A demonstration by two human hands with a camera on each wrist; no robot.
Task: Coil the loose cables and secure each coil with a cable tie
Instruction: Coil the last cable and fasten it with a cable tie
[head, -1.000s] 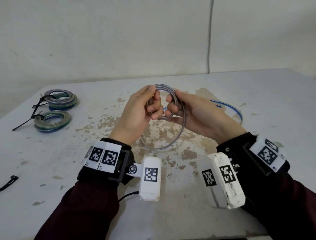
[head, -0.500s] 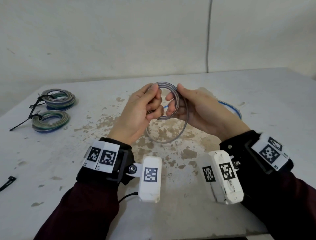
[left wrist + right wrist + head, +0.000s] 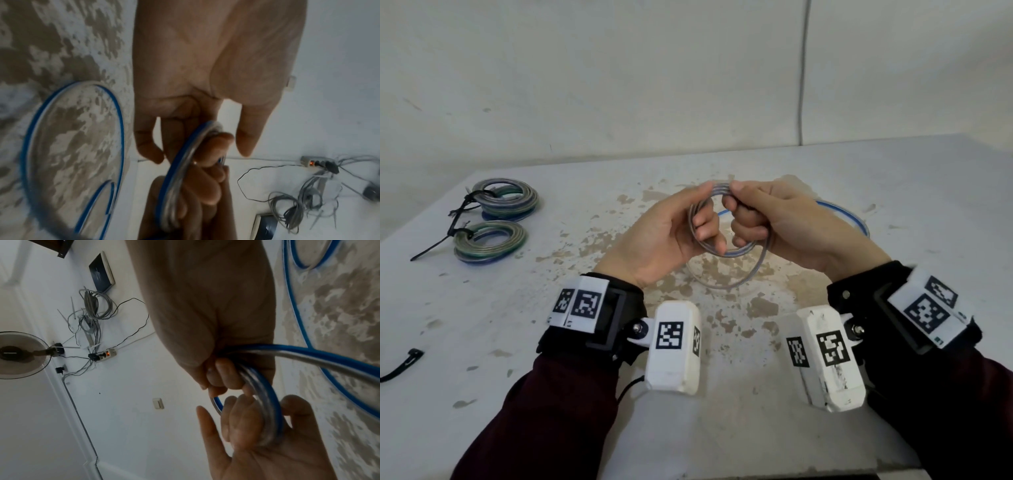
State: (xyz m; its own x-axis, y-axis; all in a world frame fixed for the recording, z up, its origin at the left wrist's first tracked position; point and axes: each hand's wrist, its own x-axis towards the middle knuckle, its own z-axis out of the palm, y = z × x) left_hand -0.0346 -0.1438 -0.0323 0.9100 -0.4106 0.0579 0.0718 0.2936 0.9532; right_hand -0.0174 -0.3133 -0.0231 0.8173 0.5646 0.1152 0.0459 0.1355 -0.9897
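Note:
A clear-and-blue cable coil [image 3: 751, 270] is held upright over the table's middle by both hands. My left hand [image 3: 705, 219] has its fingers curled through the coil and its thumb on top. My right hand [image 3: 743, 212] grips the coil's top right, thumb tip close to the left thumb. In the left wrist view the coil [image 3: 179, 170] runs across the curled fingers. In the right wrist view the coil [image 3: 269, 402] passes from my right fist into the left palm. The cable's loose tail [image 3: 856, 222] lies in an arc on the table behind my right hand.
Two tied coils [image 3: 506, 198] [image 3: 489, 241] with black ties lie at the table's far left. A spare black cable tie [image 3: 400, 366] lies at the left edge. The white table [image 3: 893, 192] has worn brown patches and backs onto a wall.
My right hand has slid up the coil until its thumb meets the left thumb at the top. The hanging outer loop has drawn in smaller.

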